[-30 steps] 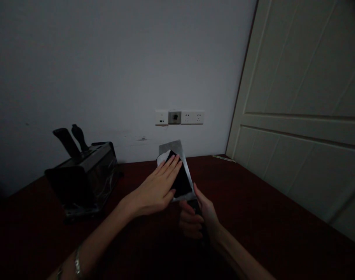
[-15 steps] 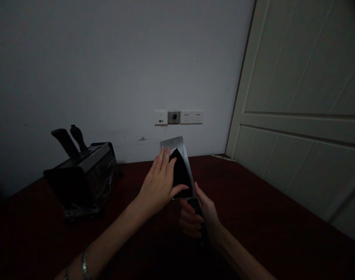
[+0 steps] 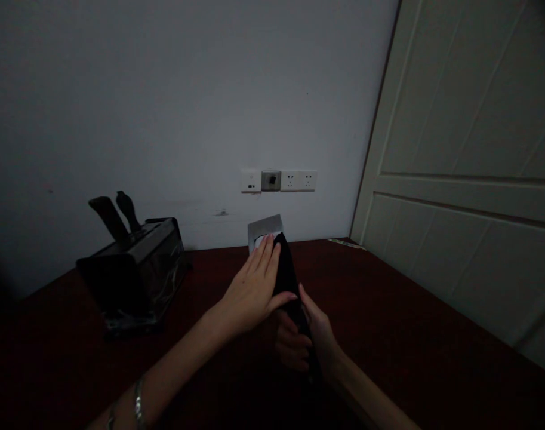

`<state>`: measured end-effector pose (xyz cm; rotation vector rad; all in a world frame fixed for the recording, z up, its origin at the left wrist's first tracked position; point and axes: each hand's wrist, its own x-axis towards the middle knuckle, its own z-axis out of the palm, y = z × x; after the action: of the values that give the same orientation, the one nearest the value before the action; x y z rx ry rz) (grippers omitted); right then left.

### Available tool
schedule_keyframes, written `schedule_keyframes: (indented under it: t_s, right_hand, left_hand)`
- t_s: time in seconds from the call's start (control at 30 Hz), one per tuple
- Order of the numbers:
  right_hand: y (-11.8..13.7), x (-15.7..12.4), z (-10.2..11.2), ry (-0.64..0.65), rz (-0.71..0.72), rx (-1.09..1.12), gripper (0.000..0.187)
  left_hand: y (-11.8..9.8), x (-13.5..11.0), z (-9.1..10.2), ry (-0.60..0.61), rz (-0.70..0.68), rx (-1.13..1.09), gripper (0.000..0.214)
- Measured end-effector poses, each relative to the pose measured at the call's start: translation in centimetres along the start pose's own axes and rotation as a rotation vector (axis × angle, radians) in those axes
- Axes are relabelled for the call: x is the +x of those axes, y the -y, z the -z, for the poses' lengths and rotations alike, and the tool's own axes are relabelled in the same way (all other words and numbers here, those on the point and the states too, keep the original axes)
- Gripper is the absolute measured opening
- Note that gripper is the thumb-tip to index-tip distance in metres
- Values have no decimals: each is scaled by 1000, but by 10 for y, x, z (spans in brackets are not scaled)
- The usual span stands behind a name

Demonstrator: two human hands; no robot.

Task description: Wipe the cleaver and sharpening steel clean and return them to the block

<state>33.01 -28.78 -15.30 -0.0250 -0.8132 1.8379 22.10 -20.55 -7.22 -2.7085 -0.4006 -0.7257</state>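
Dim light leaves the pale wall [image 3: 187, 107] grey behind a dark red counter [image 3: 366, 310]. Flat, fingers outstretched, the left hand [image 3: 254, 286] lies on a black cloth [image 3: 286, 275] against the cleaver [image 3: 264, 226]; the right hand [image 3: 325, 333] is wrapped around its handle. Half a second ago bare steel edged the cloth on the right; now cloth covers that stretch. Above the counter, the blade points forward toward the wall, long axis tilting slightly left. A knife block [image 3: 140, 254] stands left.

Knife block [image 3: 138, 269] left of cleaver [image 3: 265, 225]
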Motion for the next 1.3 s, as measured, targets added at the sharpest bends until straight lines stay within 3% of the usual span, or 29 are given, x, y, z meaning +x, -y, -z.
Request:
schedule_keyframes:
  t_s: [0.3,0.6,0.87,1.13,1.3]
  right_hand:
    - [1,0,-4,-37,16,29,74]
    - [-7,-1,-11,-64,-1,-25,69]
    - [-1,-2,-8,-58,-14,-26,68]
    - [-13,-1,-12,-68,-21,-59,65]
    - [-7,-2,-12,-35,-17,-59,64]
  left_hand:
    - [0,-4,3,39,-60,-68,87]
    - [13,0,7,-50,46,-16,82]
    - [-10,-5,14,-5,-61,53,81]
    - [26,-1,17,-150,69,104,74]
    - [7,-5,16,-82,-19,159,68]
